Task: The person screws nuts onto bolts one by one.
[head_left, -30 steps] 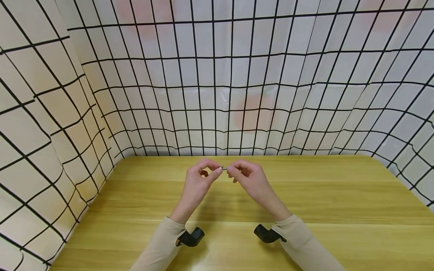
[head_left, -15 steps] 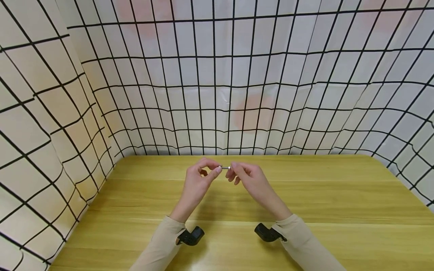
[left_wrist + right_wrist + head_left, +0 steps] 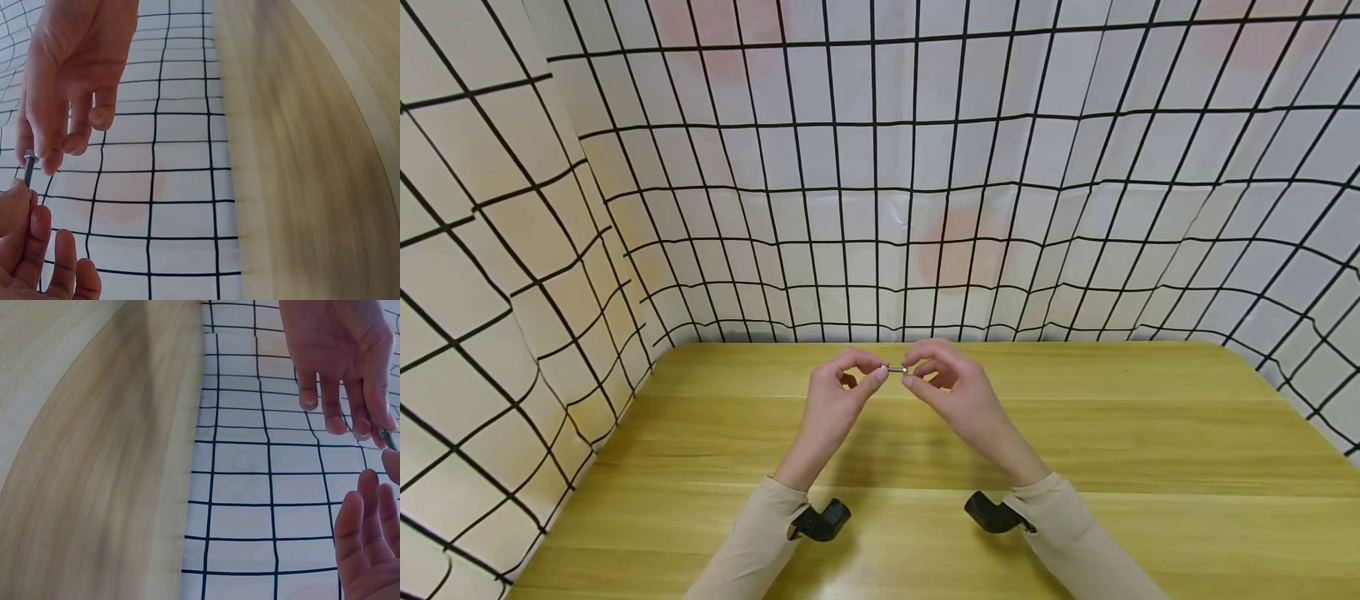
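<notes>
A small silver bolt [image 3: 896, 369] with a hex-shaped end [image 3: 29, 155] is held up above the table, spanning the gap between the two hands. My left hand [image 3: 842, 392] pinches one end of it between thumb and index finger. At the other end, the thumb and index finger of my right hand [image 3: 951, 383] curve round the hex-shaped end, one below and one above it. In the right wrist view, part of the bolt [image 3: 386, 437] shows at the frame's right edge, and the right thumb [image 3: 392, 464] covers the rest.
A wooden table [image 3: 1075, 433] lies beneath both hands. White sheeting with a black grid [image 3: 865, 167] rises behind the far edge and along both sides. Black wrist cameras, left [image 3: 823, 521] and right [image 3: 990, 512], sit at the sleeves.
My right fingers have shifted about the bolt's end: first closed over it, then beside it with the end exposed, now parted above and below it. My left hand stays almost still.
</notes>
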Tool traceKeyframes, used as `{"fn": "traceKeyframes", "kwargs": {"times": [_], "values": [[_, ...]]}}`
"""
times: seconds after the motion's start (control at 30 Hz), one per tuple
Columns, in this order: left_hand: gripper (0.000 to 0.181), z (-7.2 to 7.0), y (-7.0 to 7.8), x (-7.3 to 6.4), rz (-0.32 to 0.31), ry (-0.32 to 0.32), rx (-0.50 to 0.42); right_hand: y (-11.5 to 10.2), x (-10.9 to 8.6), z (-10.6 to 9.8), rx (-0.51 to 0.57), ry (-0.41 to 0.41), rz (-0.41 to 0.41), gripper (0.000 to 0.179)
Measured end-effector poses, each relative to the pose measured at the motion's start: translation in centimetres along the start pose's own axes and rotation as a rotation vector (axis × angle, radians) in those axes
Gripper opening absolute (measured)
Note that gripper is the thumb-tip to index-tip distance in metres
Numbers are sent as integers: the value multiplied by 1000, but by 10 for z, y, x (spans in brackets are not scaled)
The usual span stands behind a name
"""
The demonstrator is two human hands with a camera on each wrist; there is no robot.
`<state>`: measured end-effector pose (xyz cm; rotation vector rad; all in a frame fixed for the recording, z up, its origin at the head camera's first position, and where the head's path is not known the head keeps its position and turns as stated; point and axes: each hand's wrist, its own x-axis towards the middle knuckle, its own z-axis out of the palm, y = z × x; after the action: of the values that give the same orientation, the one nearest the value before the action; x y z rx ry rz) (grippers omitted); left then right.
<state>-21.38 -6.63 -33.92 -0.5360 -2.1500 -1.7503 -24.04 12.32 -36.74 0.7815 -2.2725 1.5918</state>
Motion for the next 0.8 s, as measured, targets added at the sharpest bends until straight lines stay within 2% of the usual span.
{"fn": "traceKeyframes", "kwargs": {"times": [0.33,0.57,0.8], "values": [[6,0,1,0,1,-6,-2,-30,-1,-2,28,-15,76,13],[6,1,1,0,15,-27,-13,-5,-1,-1,50,-24,96,8],[6,3,1,0,10,-21,-14,5,0,-1,41,-14,101,26]]}}
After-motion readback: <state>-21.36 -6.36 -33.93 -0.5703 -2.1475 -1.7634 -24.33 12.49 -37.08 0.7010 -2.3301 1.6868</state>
